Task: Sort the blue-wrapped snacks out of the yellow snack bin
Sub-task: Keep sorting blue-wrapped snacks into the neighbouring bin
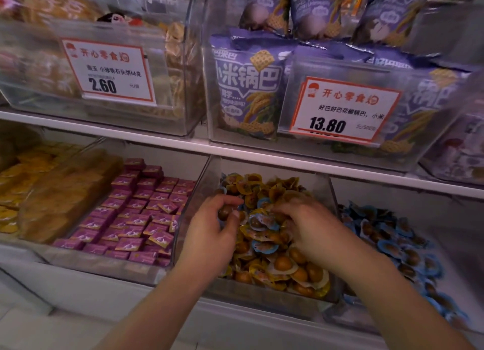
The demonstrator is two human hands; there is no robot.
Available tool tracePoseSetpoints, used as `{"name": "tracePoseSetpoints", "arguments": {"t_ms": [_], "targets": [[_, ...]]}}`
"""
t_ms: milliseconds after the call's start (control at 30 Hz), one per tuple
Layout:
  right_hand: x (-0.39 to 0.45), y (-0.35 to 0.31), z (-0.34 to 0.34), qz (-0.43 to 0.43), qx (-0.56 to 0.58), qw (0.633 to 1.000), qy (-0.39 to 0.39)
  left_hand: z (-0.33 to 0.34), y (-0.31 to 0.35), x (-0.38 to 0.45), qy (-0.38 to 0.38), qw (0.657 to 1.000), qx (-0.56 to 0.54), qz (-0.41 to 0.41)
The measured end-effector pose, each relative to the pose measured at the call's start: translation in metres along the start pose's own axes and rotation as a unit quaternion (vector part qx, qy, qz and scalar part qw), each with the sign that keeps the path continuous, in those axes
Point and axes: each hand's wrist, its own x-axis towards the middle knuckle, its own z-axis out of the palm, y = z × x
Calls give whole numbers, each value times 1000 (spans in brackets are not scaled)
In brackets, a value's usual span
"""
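**Mia:** Where is the yellow snack bin (332, 220)?

**Ben:** It is the clear box in the middle of the low shelf, right under the white shelf board (162, 137). It is full of little round brown snacks in yellow wraps.

**Mia:** Are there blue ones in the bin too?

**Ben:** Yes. A few blue-wrapped snacks (264, 247) lie mixed in with the yellow ones, near the middle of the bin.

**Mia:** What is the left hand (209, 230) doing?

**Ben:** It is over the left side of the bin. Its fingers (225, 201) are curled and they hold one brown snack (224, 213). I cannot tell what color its wrap is.

**Mia:** And the right hand (307, 228)?

**Ben:** It is down on the pile in the bin, just right of the left hand. Its fingers are bent into the snacks, but it is blurry, so I cannot tell if they hold one.

**Mia:** What is next to the bin?

**Ben:** Right of the bin is a box of blue snacks (400, 247). Left of the bin is a box of little purple packs (136, 216). Above the bin, on the next shelf, stand purple bags (246, 87) and a price tag (343, 108) that says 13.80
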Motion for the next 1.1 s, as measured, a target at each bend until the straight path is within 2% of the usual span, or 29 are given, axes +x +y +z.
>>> {"name": "tracePoseSetpoints", "arguments": {"t_ms": [200,300,400,467,600,667,900,1100], "targets": [[10,-9,5,47,76,996,27,6,2,-4,-31,986,129,102],[19,-14,22,81,47,995,-16,6,2,-9,-88,963,188,172],[30,-10,33,117,5,991,-62,5,-2,-9,-183,938,256,145],[36,-6,37,121,2,990,-74,4,-5,-7,-195,932,281,119],[44,-6,43,103,-30,986,-125,4,-7,-5,-156,951,238,119],[49,-9,43,93,-22,988,-124,-3,-9,-4,-146,959,214,114],[48,-22,34,59,121,991,-27,-22,-9,-3,-97,988,96,66],[44,-20,11,139,298,940,94,-20,-1,5,-44,997,-65,-14]]}}
